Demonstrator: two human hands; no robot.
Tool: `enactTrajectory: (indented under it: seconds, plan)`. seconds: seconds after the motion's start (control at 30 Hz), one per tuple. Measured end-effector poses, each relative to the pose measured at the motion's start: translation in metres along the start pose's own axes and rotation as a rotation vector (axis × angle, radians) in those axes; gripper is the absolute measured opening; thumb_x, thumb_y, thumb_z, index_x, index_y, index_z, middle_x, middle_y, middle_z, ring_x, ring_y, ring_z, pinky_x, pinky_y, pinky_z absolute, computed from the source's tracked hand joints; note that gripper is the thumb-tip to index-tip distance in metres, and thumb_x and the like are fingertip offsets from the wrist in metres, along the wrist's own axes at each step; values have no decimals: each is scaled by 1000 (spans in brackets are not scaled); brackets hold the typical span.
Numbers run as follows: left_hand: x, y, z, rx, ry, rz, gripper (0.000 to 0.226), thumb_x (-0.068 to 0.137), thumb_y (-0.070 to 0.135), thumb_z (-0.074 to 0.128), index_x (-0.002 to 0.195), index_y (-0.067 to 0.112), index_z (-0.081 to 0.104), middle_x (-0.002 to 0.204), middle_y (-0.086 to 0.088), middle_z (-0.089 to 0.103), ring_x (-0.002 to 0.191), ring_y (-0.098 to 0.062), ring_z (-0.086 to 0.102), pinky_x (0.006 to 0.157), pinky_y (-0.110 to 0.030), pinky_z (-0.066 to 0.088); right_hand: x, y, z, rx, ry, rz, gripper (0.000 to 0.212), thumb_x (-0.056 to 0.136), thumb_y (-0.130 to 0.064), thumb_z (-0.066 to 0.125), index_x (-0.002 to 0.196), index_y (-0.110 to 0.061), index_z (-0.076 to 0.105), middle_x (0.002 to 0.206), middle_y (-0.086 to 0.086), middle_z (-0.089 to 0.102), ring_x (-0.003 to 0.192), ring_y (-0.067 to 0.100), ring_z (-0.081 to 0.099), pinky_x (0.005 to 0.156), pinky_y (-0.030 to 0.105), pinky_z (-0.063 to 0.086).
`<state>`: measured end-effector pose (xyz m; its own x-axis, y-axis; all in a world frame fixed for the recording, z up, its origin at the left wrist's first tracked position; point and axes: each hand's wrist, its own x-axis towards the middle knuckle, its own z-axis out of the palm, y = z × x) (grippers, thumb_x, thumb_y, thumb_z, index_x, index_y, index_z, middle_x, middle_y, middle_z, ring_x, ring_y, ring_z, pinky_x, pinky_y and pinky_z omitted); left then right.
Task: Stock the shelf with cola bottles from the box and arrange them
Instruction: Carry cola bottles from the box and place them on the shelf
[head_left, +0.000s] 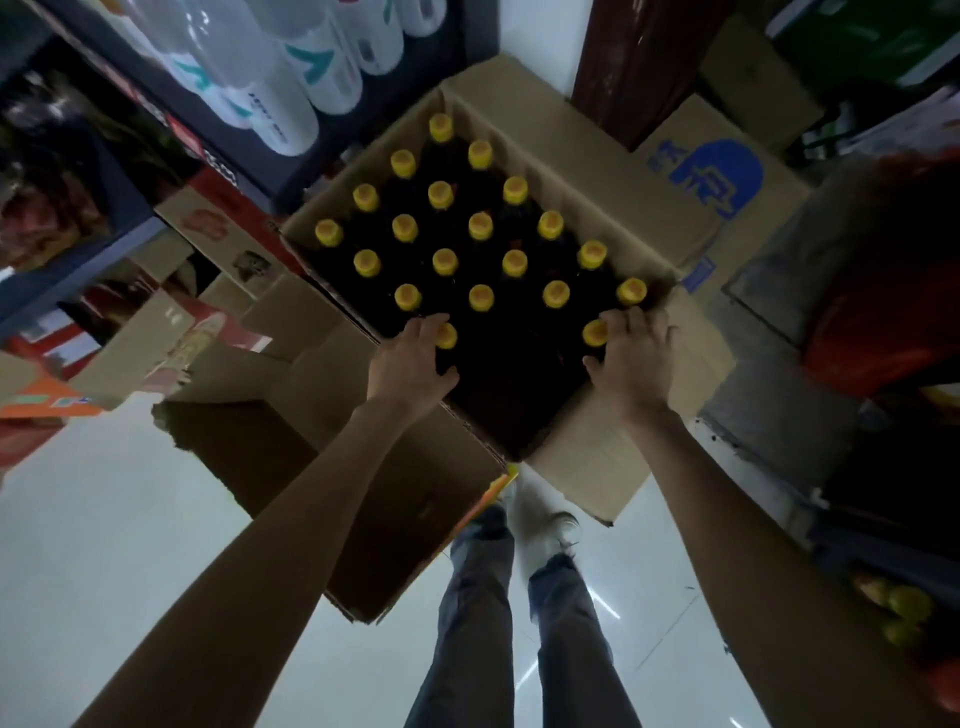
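Head view shows the open brown cardboard box on the floor, full of dark cola bottles with yellow caps, all upright. My left hand curls on the near-left bottle; my right hand curls on the near-right bottle. I judge both must lift straight up along their axis.

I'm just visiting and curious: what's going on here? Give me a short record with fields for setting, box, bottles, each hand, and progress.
setting: shop aisle, glossy white floor
box: open brown cardboard box, flaps spread
bottles: dark cola bottles with yellow caps, upright in diagonal rows, near corner empty
left hand: left hand closing around a yellow-capped bottle at the near edge
right hand: right hand closing around another yellow-capped bottle
progress: box still mostly full
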<state>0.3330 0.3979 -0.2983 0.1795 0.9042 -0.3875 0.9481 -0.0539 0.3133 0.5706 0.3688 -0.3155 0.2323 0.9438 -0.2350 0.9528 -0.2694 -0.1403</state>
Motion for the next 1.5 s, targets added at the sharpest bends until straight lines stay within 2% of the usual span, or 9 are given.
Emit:
enactTrajectory:
  seconds: [0.3,0.43,0.6,0.73,0.83,0.93,1.1,1.33,1.5]
  plan:
    - [23,-13,3,83,41,100,40,89,31,63,125,18,51,120,-2,53,110,-24,54,76,-37,47,-3,-2,15,94,169,-31,43,62,-27,87,95,-8,65,98,14,63,101,37,50,81,47,37]
    - [5,-23,-1,25,183,251,37,83,32,70,114,12,60,106,-8,60,98,-27,59,70,-42,56,-26,-12,-14,357,372,-75,37,66,-34,80,91,-10,67,106,10,62,102,24,38,82,36,33]
    - [-27,-8,-34,-371,415,522,35,81,34,67,105,11,59,115,1,56,112,-16,52,90,-26,46,-72,-31,-87,1043,315,-1,30,77,-20,75,101,-14,58,126,-5,58,124,11,48,101,19,34]
    - [-65,36,-81,-853,352,531,33,86,25,62,114,13,48,128,19,55,129,-9,48,102,-19,40,-108,-34,-139,1419,376,-83,28,88,-2,60,99,-19,41,96,-26,61,98,-8,55,84,12,41]
    - [-79,72,-105,-893,398,644,49,98,40,44,106,-9,45,113,20,60,115,-13,58,100,-31,43,-127,-25,-165,1450,428,-97,25,92,-6,57,101,-23,42,102,-21,65,99,0,59,86,17,43]
    - [-93,105,-113,-894,389,745,42,99,41,41,103,-1,46,99,24,59,93,-16,62,89,-48,48,-155,-5,-180,1489,511,-26,21,90,-28,64,102,-24,47,104,-7,66,101,21,61,88,29,46]
    - [-150,166,-101,-850,247,867,48,98,44,43,98,-4,47,96,22,59,91,-7,61,86,-28,47,-236,46,-181,1394,693,91,5,93,-23,55,97,-23,51,92,-18,62,90,4,57,82,16,43]
    - [-267,258,-38,-772,101,1009,44,96,42,43,94,-1,50,84,3,62,85,-26,64,80,-49,49,-396,138,-158,1237,817,308,8,95,-35,45,99,-29,50,89,-26,56,87,-7,52,81,11,41]
    - [-372,335,10,-751,-21,1131,36,96,41,42,96,6,48,85,14,61,84,-17,64,82,-43,51,-515,214,-158,1057,884,381,38,93,-45,44,101,-9,51,88,6,60,83,14,56,75,24,44]
